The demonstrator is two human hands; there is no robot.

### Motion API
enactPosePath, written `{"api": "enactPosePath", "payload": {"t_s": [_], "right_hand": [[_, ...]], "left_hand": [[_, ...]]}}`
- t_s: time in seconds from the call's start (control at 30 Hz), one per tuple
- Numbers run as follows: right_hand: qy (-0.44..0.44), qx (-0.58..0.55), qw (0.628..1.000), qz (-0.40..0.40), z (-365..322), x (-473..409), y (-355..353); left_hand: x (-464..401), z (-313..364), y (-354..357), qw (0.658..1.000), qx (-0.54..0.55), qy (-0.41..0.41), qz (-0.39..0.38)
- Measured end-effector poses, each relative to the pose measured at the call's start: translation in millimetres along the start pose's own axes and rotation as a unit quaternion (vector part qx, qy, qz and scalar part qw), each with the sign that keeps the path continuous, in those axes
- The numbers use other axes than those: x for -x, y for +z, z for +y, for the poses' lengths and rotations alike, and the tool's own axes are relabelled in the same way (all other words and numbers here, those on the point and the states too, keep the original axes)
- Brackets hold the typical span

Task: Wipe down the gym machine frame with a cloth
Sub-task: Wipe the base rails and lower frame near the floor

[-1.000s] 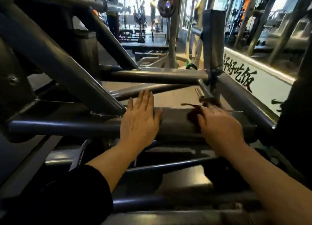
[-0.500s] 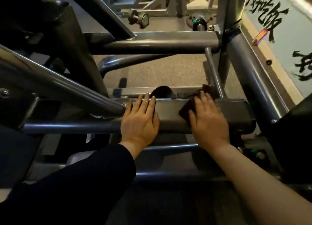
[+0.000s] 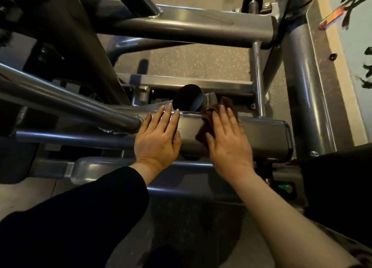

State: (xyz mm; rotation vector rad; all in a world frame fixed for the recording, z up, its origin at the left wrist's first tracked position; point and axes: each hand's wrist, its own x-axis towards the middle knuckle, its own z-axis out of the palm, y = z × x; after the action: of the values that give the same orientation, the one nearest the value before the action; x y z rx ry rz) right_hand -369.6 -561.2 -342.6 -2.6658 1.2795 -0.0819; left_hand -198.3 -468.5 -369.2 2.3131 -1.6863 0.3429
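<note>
- While the cloth (image 3: 203, 130) is pressed flat under the right hand (image 3: 229, 139), even pressure along the beam (image 3: 263, 136) should be kept.
- Steadying is given by the left hand (image 3: 158, 139), laid flat, fingers straight.

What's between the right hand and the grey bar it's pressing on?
In the head view, a dark brown cloth lies under the right hand, flat against the grey frame bar; its edges stick out past the fingers.
</note>
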Motion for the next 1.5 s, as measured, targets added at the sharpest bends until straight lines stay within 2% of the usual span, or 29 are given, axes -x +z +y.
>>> {"api": "enactPosePath", "payload": {"t_s": [0.13,0.23,0.3,0.43,0.57,0.63,0.77,0.83,0.9,0.93,1.0,1.07,1.2,1.27,1.33,1.43,1.5], "right_hand": [[0.158,0.010,0.987,0.025,48.4,10.2,-11.3],[0.256,0.000,0.966,0.040,44.8,4.9,-9.5],[0.278,-0.007,0.960,0.042,27.4,0.2,-10.7],[0.105,-0.018,0.994,-0.005,-42.9,-6.4,-4.2],[0.000,-0.063,0.996,-0.065,-63.7,-17.3,-4.0],[-0.013,-0.085,0.991,-0.100,-51.7,-18.8,-13.9],[0.087,-0.191,0.977,-0.047,-89.3,-22.8,-29.8],[0.053,-0.278,0.956,-0.076,-136.4,-35.7,-34.1],[0.040,-0.401,0.908,-0.110,-178.6,-45.4,-41.2],[0.056,-0.462,0.878,-0.110,-193.3,-47.7,-46.7],[0.059,-0.530,0.840,-0.096,-211.7,-49.9,-55.3],[-0.003,-0.554,0.826,-0.103,-228.0,-51.4,-71.1],[-0.167,-0.605,0.767,-0.136,-281.1,-57.3,-126.7],[-0.229,-0.576,0.775,-0.124,-293.8,-59.0,-135.1],[-0.261,-0.509,0.815,-0.092,-285.7,-61.5,-122.8],[-0.194,-0.430,0.876,-0.101,-261.5,-57.6,-102.9],[-0.185,-0.424,0.880,-0.102,-268.0,-56.6,-110.3]], "left_hand": [[-0.3,1.1,0.3,1.000,0.003,-0.003,-0.008],[0.1,-0.1,-0.7,1.000,0.002,-0.001,-0.023],[-1.0,0.3,-3.2,0.999,0.007,-0.003,-0.037],[-2.3,1.3,-8.5,0.998,0.021,-0.007,-0.067],[-6.6,2.8,-17.2,0.991,0.043,-0.017,-0.126],[-6.4,-1.2,-29.9,0.987,0.058,-0.011,-0.151],[21.3,-30.2,-70.0,0.989,0.028,-0.008,-0.143],[38.5,-53.0,-92.1,0.991,-0.003,-0.030,-0.130],[49.7,-71.6,-110.1,0.989,-0.039,-0.062,-0.125],[52.2,-77.2,-119.9,0.988,-0.052,-0.082,-0.124],[52.7,-84.4,-142.6,0.983,-0.069,-0.131,-0.108],[47.8,-89.9,-163.0,0.978,-0.079,-0.170,-0.091],[30.2,-100.1,-196.3,0.961,-0.114,-0.243,-0.073],[22.1,-100.9,-215.6,0.953,-0.125,-0.273,-0.050],[22.9,-98.2,-235.2,0.964,-0.099,-0.246,-0.011],[30.3,-93.5,-262.3,0.968,-0.127,-0.217,0.007],[33.3,-96.6,-279.9,0.958,-0.163,-0.235,0.022]]}}
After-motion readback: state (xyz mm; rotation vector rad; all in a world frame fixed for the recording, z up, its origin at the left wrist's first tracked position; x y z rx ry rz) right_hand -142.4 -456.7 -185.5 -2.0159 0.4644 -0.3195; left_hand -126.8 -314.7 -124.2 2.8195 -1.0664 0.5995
